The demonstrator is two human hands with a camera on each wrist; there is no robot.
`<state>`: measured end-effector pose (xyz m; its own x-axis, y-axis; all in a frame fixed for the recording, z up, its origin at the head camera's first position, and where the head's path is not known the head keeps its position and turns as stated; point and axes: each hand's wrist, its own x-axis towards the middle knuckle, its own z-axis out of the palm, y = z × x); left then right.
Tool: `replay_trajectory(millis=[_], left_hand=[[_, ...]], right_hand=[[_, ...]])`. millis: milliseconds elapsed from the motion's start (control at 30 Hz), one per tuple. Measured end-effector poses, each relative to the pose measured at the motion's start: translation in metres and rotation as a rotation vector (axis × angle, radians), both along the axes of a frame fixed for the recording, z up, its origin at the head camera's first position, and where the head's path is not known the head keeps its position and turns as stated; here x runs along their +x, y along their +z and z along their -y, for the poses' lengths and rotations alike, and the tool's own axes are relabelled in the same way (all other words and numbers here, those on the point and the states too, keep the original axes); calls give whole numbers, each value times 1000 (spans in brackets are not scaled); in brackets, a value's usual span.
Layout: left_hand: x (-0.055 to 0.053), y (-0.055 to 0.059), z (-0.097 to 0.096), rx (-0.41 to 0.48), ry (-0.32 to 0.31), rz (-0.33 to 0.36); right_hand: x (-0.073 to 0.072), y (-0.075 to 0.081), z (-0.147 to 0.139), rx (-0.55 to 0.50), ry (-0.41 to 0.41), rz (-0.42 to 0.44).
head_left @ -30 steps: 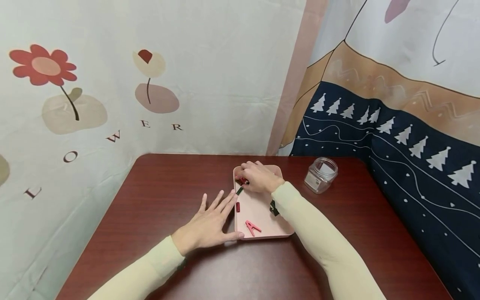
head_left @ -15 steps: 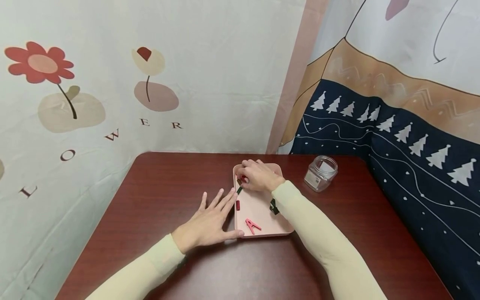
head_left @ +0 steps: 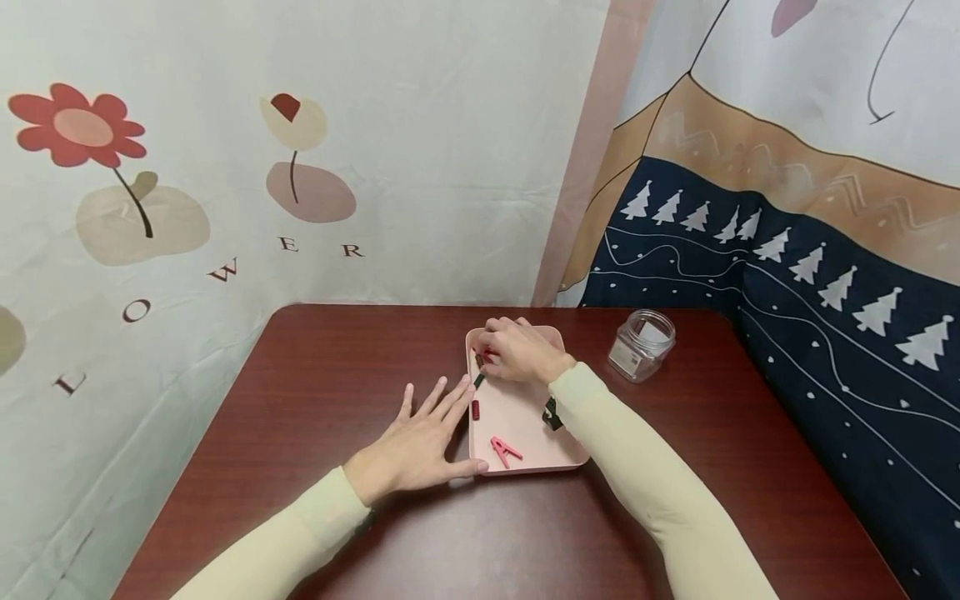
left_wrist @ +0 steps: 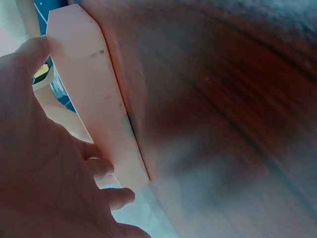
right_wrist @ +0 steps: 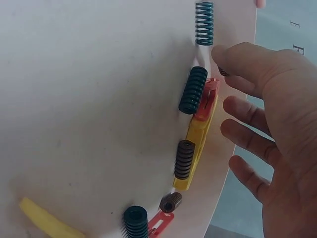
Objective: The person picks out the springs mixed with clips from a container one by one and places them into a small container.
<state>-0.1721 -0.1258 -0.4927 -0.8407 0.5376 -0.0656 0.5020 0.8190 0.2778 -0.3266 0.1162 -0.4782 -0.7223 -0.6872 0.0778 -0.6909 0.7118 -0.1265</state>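
My right hand (head_left: 521,350) is inside the far left part of a pink tray (head_left: 517,429), its thumb and index finger pinching a small dark spring (right_wrist: 224,72), mostly hidden. Below that hand in the right wrist view lie green springs (right_wrist: 193,90), brown springs (right_wrist: 184,159), a red clothespin (right_wrist: 210,94) and a yellow clothespin (right_wrist: 198,136). Fingers spread, my left hand (head_left: 412,454) touches the tray's left wall (left_wrist: 94,94) with fingertips and thumb. A red spring (head_left: 476,410) lies along that wall inside. Nearer the front is a pink clothespin (head_left: 504,452).
A clear jar (head_left: 642,346) without a lid stands right of the tray on the brown table (head_left: 360,358). Printed cloth (head_left: 450,167) hangs behind the table and along its right side. Another yellow piece (right_wrist: 49,218) lies in the tray.
My right hand shifts only slightly at the tray's far left, its fingers moving a little among the small pieces. My left hand stays against the tray.
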Motion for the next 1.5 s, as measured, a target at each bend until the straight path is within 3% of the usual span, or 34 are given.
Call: replay_trajectory(millis=[467,700,1500], left_hand=[[2,1,0,3,4,8],[2,2,0,7,0,7],[3,2,-1,-12,1,-3]], right_hand=[[10,14,-12,-31,-63,2],[17,23,-24,-96,-67,-13],[48,47,-100,-340,-225,-18]])
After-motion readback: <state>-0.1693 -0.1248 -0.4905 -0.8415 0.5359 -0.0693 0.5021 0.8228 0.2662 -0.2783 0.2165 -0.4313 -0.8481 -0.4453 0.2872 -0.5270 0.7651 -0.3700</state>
